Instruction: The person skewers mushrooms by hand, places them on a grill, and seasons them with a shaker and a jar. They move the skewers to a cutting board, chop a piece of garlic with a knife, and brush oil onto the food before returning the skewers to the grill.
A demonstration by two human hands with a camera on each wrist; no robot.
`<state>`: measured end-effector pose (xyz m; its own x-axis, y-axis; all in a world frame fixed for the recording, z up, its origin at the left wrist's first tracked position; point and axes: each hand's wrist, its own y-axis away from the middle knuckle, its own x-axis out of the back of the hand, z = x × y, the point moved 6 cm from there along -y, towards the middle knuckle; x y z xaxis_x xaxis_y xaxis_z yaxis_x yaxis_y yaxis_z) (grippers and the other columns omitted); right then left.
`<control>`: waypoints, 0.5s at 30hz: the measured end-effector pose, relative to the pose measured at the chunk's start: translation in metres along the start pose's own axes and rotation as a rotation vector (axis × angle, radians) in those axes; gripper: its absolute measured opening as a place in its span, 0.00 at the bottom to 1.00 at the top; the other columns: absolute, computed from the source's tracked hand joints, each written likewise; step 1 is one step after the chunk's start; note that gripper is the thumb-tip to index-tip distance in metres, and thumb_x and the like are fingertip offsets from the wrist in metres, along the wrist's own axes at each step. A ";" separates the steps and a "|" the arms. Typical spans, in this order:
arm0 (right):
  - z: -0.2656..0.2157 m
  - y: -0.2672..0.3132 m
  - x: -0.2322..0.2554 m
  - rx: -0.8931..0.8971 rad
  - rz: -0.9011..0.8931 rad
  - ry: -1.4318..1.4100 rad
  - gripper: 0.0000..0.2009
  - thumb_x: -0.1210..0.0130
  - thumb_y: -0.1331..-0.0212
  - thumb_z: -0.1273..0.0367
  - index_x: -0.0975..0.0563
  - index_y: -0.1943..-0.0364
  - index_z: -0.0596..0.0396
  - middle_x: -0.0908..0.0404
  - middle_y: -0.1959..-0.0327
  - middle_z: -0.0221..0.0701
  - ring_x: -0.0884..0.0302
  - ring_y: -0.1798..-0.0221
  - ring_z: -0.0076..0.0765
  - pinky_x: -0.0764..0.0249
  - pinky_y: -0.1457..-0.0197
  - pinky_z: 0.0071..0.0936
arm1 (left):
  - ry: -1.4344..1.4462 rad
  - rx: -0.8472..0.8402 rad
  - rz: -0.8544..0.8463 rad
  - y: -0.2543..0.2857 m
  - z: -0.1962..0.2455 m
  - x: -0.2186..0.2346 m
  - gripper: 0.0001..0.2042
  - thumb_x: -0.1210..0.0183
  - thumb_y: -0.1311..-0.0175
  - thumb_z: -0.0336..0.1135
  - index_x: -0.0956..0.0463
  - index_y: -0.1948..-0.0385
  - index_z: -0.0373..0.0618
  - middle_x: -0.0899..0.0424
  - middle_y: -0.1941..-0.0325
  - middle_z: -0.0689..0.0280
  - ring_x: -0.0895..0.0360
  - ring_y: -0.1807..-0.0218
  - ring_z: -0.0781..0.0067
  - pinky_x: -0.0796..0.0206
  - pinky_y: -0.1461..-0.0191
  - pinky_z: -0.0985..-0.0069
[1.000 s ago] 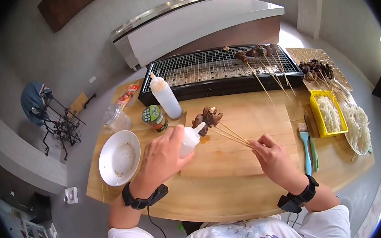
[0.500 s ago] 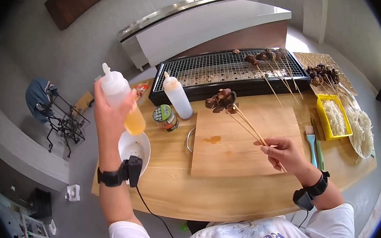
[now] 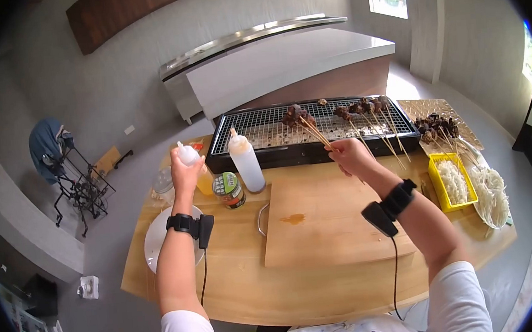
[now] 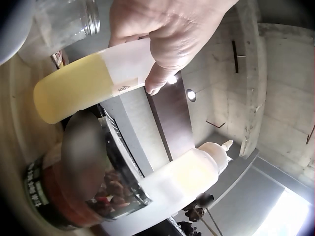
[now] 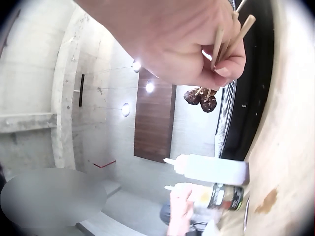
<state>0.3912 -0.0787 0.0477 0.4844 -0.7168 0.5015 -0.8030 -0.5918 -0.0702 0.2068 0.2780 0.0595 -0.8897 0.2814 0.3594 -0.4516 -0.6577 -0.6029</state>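
My left hand [image 3: 188,175] grips a clear squeeze bottle [image 4: 78,88] of yellow liquid around its upper part, low over the table's left side. Close to it stand a second squeeze bottle [image 3: 247,167] and a green-labelled tub [image 3: 229,191]. In my right hand [image 3: 355,157] several thin wooden skewers are pinched together near their lower ends. Their dark meat [image 3: 295,116] is over the middle of the grill rack [image 3: 238,133], left of other meat skewers [image 3: 362,107] lying there. The right wrist view shows the stick ends [image 5: 243,34] poking out past the thumb.
A wooden cutting board [image 3: 335,229] with an oily stain lies before the grill. At left are a white bowl [image 3: 153,239] and a clear jar [image 3: 163,181]. A yellow basket [image 3: 439,189] and a plate of white strands stand at right, near more skewers [image 3: 437,129].
My right hand has carried the skewers from above the cutting board forward over the grill. My left hand has brought the squeeze bottle away from the meat and down beside the tub.
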 end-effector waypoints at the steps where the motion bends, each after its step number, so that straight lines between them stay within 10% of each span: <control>1: -0.001 -0.009 0.003 0.001 0.079 0.202 0.07 0.47 0.48 0.71 0.22 0.68 0.59 0.25 0.84 0.37 0.25 0.81 0.37 0.29 0.75 0.31 | -0.050 -0.026 0.022 0.002 0.000 -0.002 0.26 0.32 0.57 0.32 0.36 0.56 0.44 0.23 0.61 0.60 0.24 0.60 0.66 0.32 0.56 0.70; 4: -0.004 -0.031 0.001 0.030 0.212 0.419 0.07 0.49 0.52 0.74 0.21 0.71 0.57 0.23 0.65 0.46 0.27 0.54 0.51 0.30 0.52 0.38 | -0.032 0.012 0.008 0.002 -0.003 -0.005 0.25 0.33 0.56 0.33 0.36 0.55 0.44 0.23 0.60 0.58 0.24 0.60 0.64 0.33 0.55 0.69; 13: 0.000 -0.056 -0.020 -0.036 0.129 0.521 0.10 0.49 0.51 0.76 0.23 0.64 0.63 0.23 0.63 0.50 0.23 0.57 0.45 0.24 0.56 0.34 | -0.093 0.064 0.058 0.005 0.004 -0.007 0.26 0.35 0.53 0.33 0.39 0.53 0.45 0.25 0.56 0.58 0.25 0.58 0.63 0.33 0.54 0.69; 15: 0.007 -0.046 -0.026 -0.202 -0.012 -0.069 0.12 0.49 0.48 0.77 0.25 0.58 0.64 0.23 0.68 0.47 0.19 0.66 0.40 0.20 0.65 0.34 | -0.089 0.085 0.063 0.005 -0.003 -0.007 0.26 0.35 0.53 0.33 0.39 0.52 0.45 0.25 0.56 0.58 0.25 0.57 0.63 0.33 0.53 0.68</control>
<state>0.4182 -0.0355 0.0321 0.5114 -0.7378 0.4407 -0.8469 -0.5195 0.1130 0.2103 0.2745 0.0519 -0.9051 0.1770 0.3867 -0.3842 -0.7300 -0.5652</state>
